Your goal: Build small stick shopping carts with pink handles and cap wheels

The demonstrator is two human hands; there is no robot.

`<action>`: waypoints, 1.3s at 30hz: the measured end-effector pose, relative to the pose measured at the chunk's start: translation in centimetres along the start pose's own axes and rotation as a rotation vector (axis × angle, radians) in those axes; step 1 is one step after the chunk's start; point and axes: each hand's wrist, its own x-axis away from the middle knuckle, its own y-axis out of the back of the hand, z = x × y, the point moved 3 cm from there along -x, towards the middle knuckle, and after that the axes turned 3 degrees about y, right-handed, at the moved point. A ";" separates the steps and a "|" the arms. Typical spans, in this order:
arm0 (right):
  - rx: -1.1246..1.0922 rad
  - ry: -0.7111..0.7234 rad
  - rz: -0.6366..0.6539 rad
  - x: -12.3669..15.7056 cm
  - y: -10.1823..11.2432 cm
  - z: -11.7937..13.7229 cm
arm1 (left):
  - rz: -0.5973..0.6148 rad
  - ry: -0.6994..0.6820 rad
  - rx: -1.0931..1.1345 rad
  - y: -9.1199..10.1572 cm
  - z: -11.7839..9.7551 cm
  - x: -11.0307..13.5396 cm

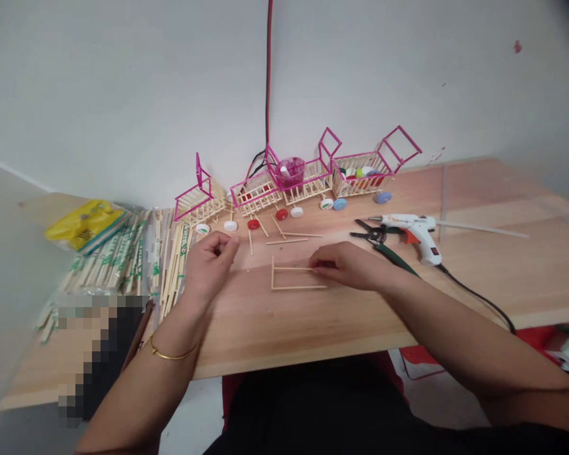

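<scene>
A small frame of thin wooden sticks (284,278), shaped like a U open to the right, lies flat on the wooden table (313,322). My right hand (346,264) rests at the frame's right end with fingers curled, pinching the end of the upper stick. To the left, my left hand (211,260) hovers just above the table, fingertips pinched together; what they hold is too small to make out. A gold bangle sits on that wrist.
Small stick carts with pink frames and bottle-cap wheels (308,180) line the wall. Loose sticks (284,237) lie before them. A white glue gun (415,230) and pliers (374,235) sit right of my hands. Packs of chopsticks (128,253) cover the left side.
</scene>
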 end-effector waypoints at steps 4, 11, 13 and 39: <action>0.025 -0.014 -0.023 0.0 0.0 0.0 | 0.008 -0.054 -0.084 0.1 -0.1 -0.1; 0.028 -0.030 -0.036 0.0 0.0 0.2 | 0.369 -0.136 -0.368 -0.8 0.8 -0.5; 0.028 -0.026 -0.042 0.0 0.0 0.2 | 0.504 -0.146 -0.447 -1.0 1.3 -0.5; 0.054 0.014 -0.148 -0.8 -1.4 -0.2 | 1.110 -0.456 -0.213 -2.8 -4.9 6.4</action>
